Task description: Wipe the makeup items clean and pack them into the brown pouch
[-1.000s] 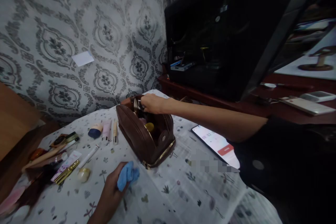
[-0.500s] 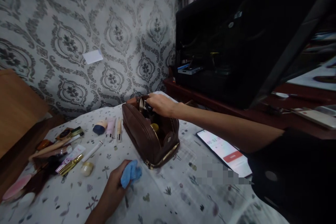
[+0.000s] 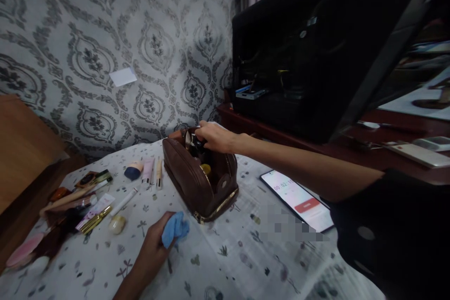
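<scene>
A brown zippered bag [image 3: 190, 180] sits open on the patterned white cloth [image 3: 225, 262]. At its far edge is my right hand [image 3: 216, 137], fingers bent down over the opening beside a dark, shiny item [image 3: 197, 145]; whether the fingers grip it or the rim is hidden. Something yellow [image 3: 206, 169] shows inside the bag. Nearer to me, left of the bag's front corner, my left hand [image 3: 158, 239] is closed on a crumpled blue cloth [image 3: 176, 229], apart from the bag.
Left of the bag lie tubes [image 3: 148, 171], a dark-lidded jar [image 3: 133, 170], a white pen-like stick [image 3: 123, 201], a small round jar [image 3: 117, 224] and several other cosmetics. A phone [image 3: 297, 199] lies right of the bag, under my right forearm. A large black screen [image 3: 309, 56] stands behind.
The whole view has shifted slightly. Both hands keep nearly the same places, the left still with the blue cloth, the right still at the bag.
</scene>
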### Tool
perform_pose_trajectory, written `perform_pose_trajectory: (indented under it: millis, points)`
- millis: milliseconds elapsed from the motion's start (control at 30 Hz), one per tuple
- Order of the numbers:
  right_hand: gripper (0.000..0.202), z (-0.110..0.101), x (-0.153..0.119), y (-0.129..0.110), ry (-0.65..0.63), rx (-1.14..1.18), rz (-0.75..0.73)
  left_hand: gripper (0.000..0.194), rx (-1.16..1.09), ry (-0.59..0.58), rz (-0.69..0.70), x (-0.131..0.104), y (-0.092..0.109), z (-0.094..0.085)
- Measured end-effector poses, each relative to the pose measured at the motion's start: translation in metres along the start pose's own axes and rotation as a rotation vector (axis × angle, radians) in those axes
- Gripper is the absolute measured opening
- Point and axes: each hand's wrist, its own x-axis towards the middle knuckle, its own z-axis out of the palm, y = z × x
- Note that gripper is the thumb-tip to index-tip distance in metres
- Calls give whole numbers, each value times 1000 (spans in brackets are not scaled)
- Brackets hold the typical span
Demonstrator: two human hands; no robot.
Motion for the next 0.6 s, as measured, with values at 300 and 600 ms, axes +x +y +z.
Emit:
perform_pose_trajectory:
  millis: [300,600]
  points:
    - [13,-8,-3,10,220,194,40,21,-36,-37,-15,-1,-4,1]
    - [24,-10,-50,-42,423,537,-166,24,-63,9,-22,-2,-3,1]
